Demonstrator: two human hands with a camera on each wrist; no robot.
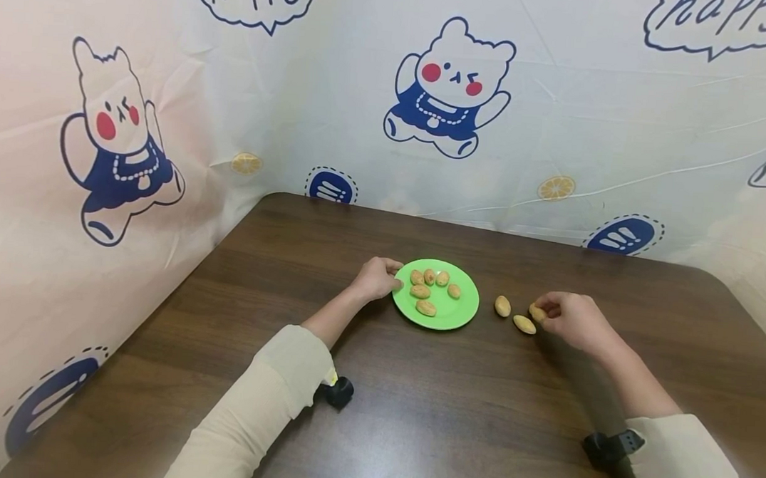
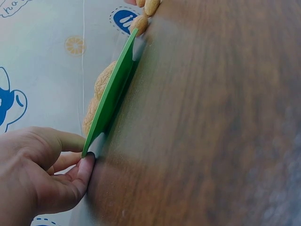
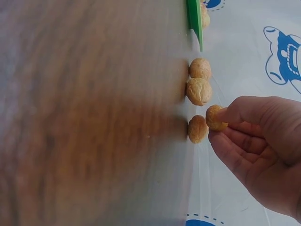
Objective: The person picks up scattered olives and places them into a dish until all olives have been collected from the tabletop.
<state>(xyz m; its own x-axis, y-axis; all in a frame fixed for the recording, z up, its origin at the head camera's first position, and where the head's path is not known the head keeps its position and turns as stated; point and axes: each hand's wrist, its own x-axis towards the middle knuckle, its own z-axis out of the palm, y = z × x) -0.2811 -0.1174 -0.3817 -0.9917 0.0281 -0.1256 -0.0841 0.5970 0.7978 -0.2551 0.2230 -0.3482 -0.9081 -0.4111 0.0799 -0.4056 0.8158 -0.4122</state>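
Note:
My left hand (image 1: 375, 278) pinches the left rim of a green plate (image 1: 453, 315); in the left wrist view the rim (image 2: 101, 115) lies between finger and thumb. On the plate sit several tan, wrinkled nuts in their shells (image 1: 426, 308). To the right, my right hand (image 1: 575, 320) pinches another such nut (image 3: 216, 117) between thumb and fingertips. Loose on the table near that hand are a nut (image 1: 502, 306) and a second one (image 1: 524, 324). The right wrist view shows one more nut (image 3: 197, 129) on the table close to the fingertips.
The brown wooden table (image 1: 414, 418) carries everything. Behind it and at the left hangs a pale printed cloth (image 1: 338, 94) with cartoon bears. Each wrist wears a dark strapped camera, one (image 1: 340, 392) on the left and one (image 1: 611, 447) on the right.

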